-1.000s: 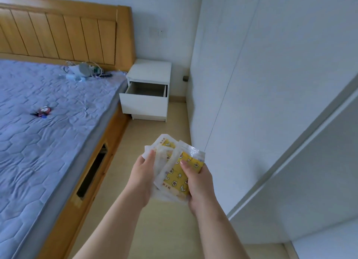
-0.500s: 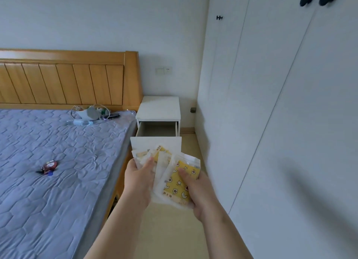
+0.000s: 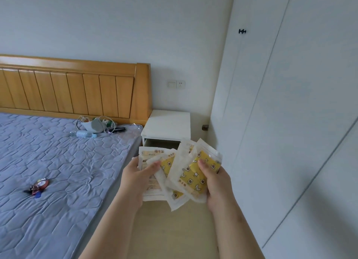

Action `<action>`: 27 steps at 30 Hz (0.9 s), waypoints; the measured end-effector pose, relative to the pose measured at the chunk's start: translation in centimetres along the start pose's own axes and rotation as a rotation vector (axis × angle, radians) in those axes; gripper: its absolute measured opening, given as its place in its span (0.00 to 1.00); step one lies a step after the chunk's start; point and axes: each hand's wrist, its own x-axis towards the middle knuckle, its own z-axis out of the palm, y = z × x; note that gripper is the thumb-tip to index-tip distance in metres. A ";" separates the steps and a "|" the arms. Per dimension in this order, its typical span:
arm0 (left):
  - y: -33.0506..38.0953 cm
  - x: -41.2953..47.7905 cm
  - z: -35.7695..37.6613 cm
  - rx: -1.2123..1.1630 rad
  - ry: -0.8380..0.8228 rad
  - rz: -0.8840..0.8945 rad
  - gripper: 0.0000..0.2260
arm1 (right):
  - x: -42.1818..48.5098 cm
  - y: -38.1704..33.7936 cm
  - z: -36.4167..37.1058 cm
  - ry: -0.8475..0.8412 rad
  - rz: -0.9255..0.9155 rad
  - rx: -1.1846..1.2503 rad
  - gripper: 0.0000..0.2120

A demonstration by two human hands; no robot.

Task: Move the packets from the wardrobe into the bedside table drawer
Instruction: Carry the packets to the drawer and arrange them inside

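Observation:
I hold a fanned bunch of several white and yellow packets (image 3: 190,176) in front of me with both hands. My left hand (image 3: 135,181) grips the left side of the bunch, thumb on top. My right hand (image 3: 215,181) grips the right side, thumb on a yellow packet. Behind the packets stands the white bedside table (image 3: 168,124), its drawer (image 3: 160,142) pulled open and partly hidden by the packets. The white wardrobe (image 3: 290,123) fills the right side, with its doors closed where I can see them.
A wooden bed with a blue quilted mattress (image 3: 58,171) lies to the left. On it are cables, a bottle and a pouch (image 3: 95,126) near the headboard and a small toy (image 3: 38,186). Pale floor (image 3: 174,229) runs between bed and wardrobe.
The view has lifted and come closer to the bedside table. The packets now overlap the open drawer in the picture. Both hands keep their grip on the bunch.

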 end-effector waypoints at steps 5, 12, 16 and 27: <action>0.4 4.8 4.7 -0.055 -0.015 -0.049 0.06 | 7.5 -1.4 -0.1 -0.138 0.110 -0.096 0.11; -0.2 11.5 6.7 -0.083 0.096 -0.125 0.04 | 14.4 -1.1 0.0 -0.298 0.266 -0.129 0.10; -0.6 17.0 6.5 -0.098 0.138 -0.152 0.02 | 19.0 -0.6 2.2 -0.343 0.296 -0.139 0.10; 4.0 39.2 4.3 -0.078 0.084 0.005 0.08 | 37.1 0.1 12.9 -0.031 0.265 -0.020 0.12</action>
